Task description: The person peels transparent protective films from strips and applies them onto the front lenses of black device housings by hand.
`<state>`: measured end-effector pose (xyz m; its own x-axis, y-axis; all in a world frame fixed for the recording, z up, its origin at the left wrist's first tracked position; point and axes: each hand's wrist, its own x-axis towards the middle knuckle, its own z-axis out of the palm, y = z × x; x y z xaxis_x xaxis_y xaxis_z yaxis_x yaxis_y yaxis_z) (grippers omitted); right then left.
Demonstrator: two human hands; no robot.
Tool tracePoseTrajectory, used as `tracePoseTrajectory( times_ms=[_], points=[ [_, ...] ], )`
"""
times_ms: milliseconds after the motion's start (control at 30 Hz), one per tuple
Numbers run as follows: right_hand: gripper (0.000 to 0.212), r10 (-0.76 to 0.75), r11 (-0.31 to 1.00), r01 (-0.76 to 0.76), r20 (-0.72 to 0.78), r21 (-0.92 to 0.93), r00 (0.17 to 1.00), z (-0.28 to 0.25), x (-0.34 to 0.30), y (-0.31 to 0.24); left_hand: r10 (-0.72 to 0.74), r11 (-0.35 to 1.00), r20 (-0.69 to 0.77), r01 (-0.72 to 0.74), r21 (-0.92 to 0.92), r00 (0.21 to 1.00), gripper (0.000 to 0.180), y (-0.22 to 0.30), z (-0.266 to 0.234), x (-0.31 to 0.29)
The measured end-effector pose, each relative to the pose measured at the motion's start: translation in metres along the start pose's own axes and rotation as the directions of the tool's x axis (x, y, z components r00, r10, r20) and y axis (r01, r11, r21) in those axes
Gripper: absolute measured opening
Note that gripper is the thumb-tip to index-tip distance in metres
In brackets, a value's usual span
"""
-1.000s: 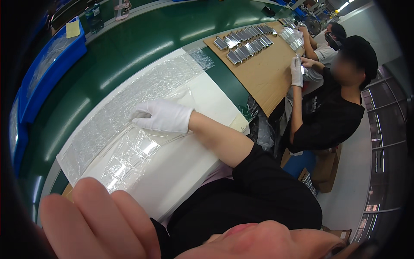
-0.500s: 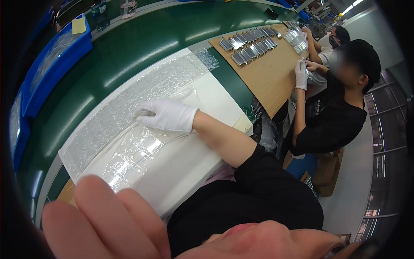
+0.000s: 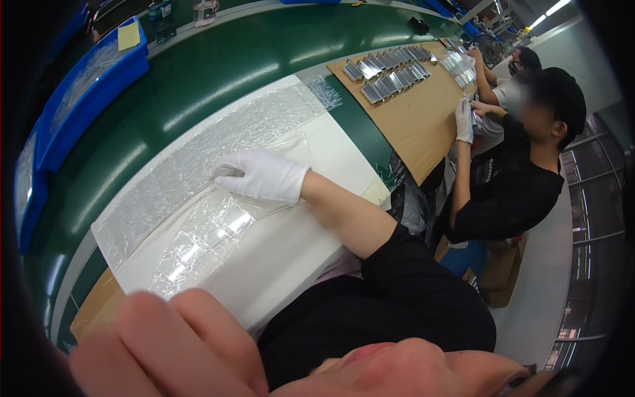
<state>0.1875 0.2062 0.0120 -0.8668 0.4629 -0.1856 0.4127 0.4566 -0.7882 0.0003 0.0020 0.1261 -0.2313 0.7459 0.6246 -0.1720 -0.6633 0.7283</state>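
Note:
My right hand (image 3: 264,176), in a white glove, rests on clear plastic film (image 3: 202,243). Its fingers are curled in, with the thumb close to them at the film's edge. The crinkled film lies on a white board (image 3: 281,255), and a second strip of clear film (image 3: 178,175) runs along the board's far side. Bare and very near the camera, my left hand (image 3: 169,347) fills the lower left corner. Its fingers are bent and pressed together; their tips and anything between them are hidden.
Blue bins (image 3: 92,92) holding clear plastic stand at the left on the green table (image 3: 218,86). Rows of shiny metal parts (image 3: 390,73) lie on a cardboard sheet (image 3: 413,119). Beside it a co-worker (image 3: 509,159) in black handles something. Another person (image 3: 522,63) sits farther back.
The view has shifted slightly. My left hand has moved a little down and right, showing more of the cardboard behind it. My right hand keeps its place on the film.

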Motion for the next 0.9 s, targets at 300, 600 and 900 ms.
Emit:
tracePoseTrajectory(
  times_ms=[300,600,900],
  points=[
    [0.037,0.006,1.0,-0.006,-0.004,0.005,1.0,0.0,-0.001,0.0,-0.053,0.996,-0.001,0.052,-0.077,0.999,0.028,0.011,0.029,0.005],
    [0.036,-0.003,1.0,0.003,-0.007,0.012,1.0,0.001,-0.001,0.002,-0.095,0.985,-0.003,0.093,-0.142,0.995,0.026,0.018,0.042,0.005],
    [0.037,0.001,1.0,-0.001,-0.031,0.016,1.0,0.003,0.0,0.007,-0.138,0.97,-0.006,0.134,-0.202,0.99,0.026,0.023,0.051,0.007]
  ],
)
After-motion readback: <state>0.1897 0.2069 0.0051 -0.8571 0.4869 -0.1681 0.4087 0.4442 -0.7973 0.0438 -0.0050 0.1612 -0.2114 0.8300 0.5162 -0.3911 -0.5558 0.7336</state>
